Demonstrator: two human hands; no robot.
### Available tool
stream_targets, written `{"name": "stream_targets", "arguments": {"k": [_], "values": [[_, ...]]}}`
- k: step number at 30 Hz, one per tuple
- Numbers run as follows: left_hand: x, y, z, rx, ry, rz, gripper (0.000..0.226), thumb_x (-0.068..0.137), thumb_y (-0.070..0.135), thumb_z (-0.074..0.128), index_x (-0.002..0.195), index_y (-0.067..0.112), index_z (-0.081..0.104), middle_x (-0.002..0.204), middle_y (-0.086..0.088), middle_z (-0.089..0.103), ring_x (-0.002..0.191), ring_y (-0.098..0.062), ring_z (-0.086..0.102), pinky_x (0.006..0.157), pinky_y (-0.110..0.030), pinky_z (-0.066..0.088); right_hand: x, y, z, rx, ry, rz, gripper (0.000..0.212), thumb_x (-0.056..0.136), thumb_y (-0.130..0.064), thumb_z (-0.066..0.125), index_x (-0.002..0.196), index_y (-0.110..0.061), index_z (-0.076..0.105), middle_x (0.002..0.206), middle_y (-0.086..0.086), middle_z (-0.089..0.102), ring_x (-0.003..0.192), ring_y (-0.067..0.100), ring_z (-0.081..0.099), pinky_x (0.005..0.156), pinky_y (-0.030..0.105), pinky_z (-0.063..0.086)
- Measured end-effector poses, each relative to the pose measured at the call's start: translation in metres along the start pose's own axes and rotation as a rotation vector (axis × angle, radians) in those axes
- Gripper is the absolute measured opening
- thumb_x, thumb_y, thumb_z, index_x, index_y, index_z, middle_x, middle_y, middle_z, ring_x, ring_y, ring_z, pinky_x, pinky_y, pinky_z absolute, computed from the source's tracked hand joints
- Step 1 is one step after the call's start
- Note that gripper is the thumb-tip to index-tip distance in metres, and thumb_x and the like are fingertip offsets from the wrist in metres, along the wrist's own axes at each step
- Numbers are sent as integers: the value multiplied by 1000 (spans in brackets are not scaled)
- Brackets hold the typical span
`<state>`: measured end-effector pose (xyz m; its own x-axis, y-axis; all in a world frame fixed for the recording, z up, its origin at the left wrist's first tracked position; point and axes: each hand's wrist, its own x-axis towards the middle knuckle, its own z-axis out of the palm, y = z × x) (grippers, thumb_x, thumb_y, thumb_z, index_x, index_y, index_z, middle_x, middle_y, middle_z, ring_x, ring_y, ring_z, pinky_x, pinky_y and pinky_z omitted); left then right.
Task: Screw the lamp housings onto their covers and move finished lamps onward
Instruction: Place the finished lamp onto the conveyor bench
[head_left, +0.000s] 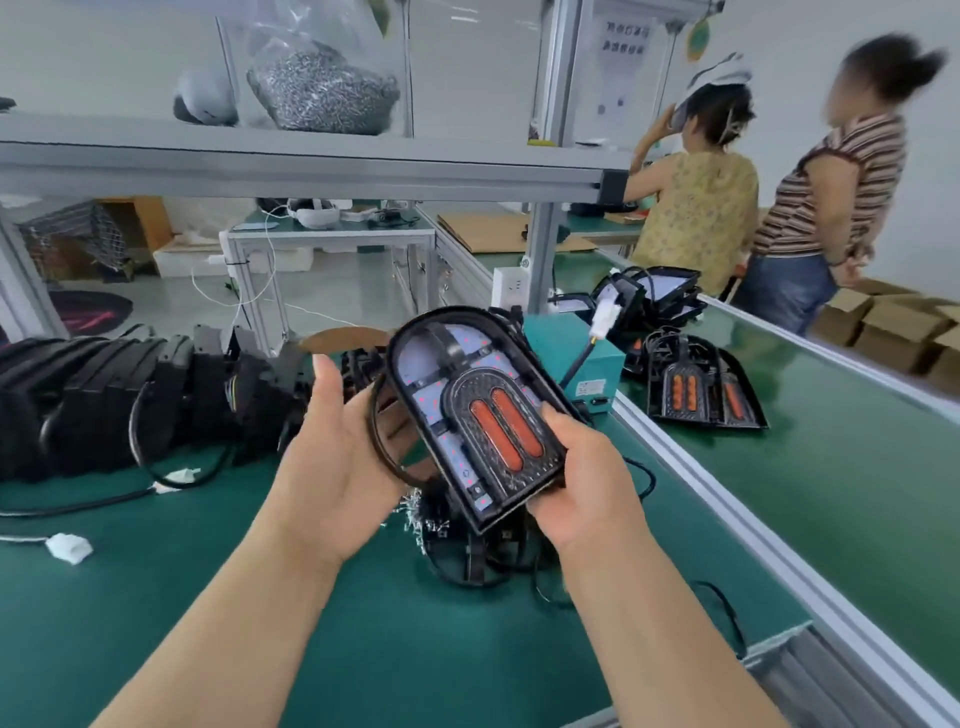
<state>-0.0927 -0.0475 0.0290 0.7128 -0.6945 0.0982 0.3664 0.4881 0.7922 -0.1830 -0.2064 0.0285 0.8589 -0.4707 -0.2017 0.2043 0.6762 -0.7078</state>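
A black arch-shaped lamp (475, 410) with two orange strips and a whitish inner panel is held tilted above the green bench. My right hand (582, 483) grips its lower right edge, thumb on top. My left hand (337, 457) supports it from the left and beneath with relaxed fingers; the lamp's black cable (382, 441) loops past the palm. Under the lamp, a pile of small screws (415, 514) and another black housing (483, 561) lie on the bench. A row of black housings (130, 400) stands at the left.
Finished lamps (696, 384) lie on the green conveyor (831, 467) to the right, with more stacked behind (654, 296). A teal box (576, 364) sits beyond the lamp. A white connector (70, 548) lies at the left. Two people stand at the far right. A bag of screws (322, 93) is on the shelf.
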Motion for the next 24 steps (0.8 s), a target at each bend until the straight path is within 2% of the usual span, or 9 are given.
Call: {"name": "stream_targets", "arguments": {"k": [3,6,9,12,15,17,20,22,24], "values": [[6,-27,34,200,79,114,64,88,70,46,123,19,64,112,-5,67,95,-22,60,82,-42,49,3,-12,-12,63,87,-85,33,99,-7,54,81,-7,81,85,12,77,66,23,74,59,36,62],[15,-57,66,365,206,195,34,92,36,63,121,21,57,109,-4,70,91,-22,68,78,-42,57,5,-24,-28,119,161,-128,27,100,-7,51,96,-2,78,90,16,74,68,25,72,57,35,61],[27,-85,93,510,269,164,63,87,26,73,141,21,41,124,-5,65,112,-26,64,100,-52,49,7,-40,-50,187,265,-196,22,100,-7,49,109,-1,68,93,19,68,75,28,68,65,38,61],[38,-110,116,698,166,51,87,86,38,71,153,36,17,146,14,47,129,-10,51,111,-41,41,9,-63,-75,294,319,-273,22,100,-4,43,107,-2,64,97,19,62,87,30,61,81,44,53],[53,-129,137,709,-16,-48,54,94,38,61,141,39,34,122,36,56,96,16,59,90,-20,52,10,-89,-100,405,361,-349,29,103,-3,36,114,0,62,106,20,61,97,32,60,94,46,50],[61,-136,152,721,-85,-121,50,98,38,53,145,35,38,128,23,55,90,7,60,89,-26,52,9,-105,-114,462,403,-396,35,106,-6,33,127,-1,59,118,22,62,109,35,61,99,51,50],[76,-147,173,746,-148,-158,44,101,29,47,143,18,45,144,-6,51,126,-23,52,108,-43,43,6,-119,-131,480,503,-423,28,102,-2,37,116,-5,62,116,18,60,104,30,61,85,41,55],[84,-157,189,753,-196,-209,47,100,31,45,144,15,44,149,-8,46,135,-28,44,112,-47,38,4,-124,-141,551,465,-435,24,98,2,46,113,-7,62,110,12,59,93,19,57,75,26,52],[92,-167,205,778,-219,-248,52,98,38,45,146,19,41,147,-5,48,123,-23,52,109,-44,41,4,-129,-153,540,499,-491,24,96,4,49,114,-4,62,109,11,58,90,18,55,80,24,51]]}}
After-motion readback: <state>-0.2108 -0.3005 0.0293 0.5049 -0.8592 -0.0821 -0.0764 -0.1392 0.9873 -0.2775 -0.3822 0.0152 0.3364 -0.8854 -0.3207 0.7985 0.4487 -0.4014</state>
